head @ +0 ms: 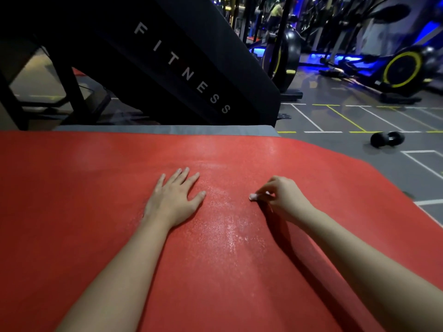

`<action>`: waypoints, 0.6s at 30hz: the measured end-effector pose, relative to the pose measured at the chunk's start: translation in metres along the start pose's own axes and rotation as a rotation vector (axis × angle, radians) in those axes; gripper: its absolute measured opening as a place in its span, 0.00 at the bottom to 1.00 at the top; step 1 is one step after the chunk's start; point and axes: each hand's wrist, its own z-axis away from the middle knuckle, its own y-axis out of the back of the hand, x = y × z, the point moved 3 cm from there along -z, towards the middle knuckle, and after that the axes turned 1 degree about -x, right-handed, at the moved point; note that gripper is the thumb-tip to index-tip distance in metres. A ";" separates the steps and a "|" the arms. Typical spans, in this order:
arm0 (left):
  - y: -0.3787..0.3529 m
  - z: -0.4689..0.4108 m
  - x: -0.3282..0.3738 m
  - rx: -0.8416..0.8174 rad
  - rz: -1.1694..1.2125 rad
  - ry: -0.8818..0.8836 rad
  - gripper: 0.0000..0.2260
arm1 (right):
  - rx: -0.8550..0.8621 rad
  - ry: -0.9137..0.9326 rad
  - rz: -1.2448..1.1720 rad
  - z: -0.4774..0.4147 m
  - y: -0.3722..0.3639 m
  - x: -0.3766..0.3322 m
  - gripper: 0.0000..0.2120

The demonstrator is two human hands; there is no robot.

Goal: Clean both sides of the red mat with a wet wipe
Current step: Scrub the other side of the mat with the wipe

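Observation:
The red mat (91, 192) lies flat on the floor and fills most of the lower view. A wet, shiny streak runs down its middle between my hands. My left hand (175, 197) rests flat on the mat with its fingers spread, left of the streak. My right hand (284, 198) has its fingers curled round a small bunched white wet wipe (253, 196), which touches the mat at the streak's right edge. Only a bit of the wipe shows past my fingertips.
A grey mat (167, 129) edge peeks out beyond the red one. A black machine panel marked FITNESS (182, 68) rises just behind. A black dumbbell (387, 139) lies on the grey lined floor at right. Exercise bikes (402, 70) stand farther back.

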 end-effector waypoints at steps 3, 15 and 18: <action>0.001 0.002 -0.001 0.003 0.006 0.003 0.31 | 0.080 -0.071 -0.022 -0.004 -0.007 -0.002 0.10; -0.003 -0.003 -0.003 0.003 -0.012 0.011 0.32 | -0.012 0.019 -0.017 0.030 -0.004 -0.014 0.09; -0.001 -0.002 -0.003 0.007 -0.010 0.006 0.33 | -0.161 -0.041 -0.014 0.035 0.009 -0.017 0.11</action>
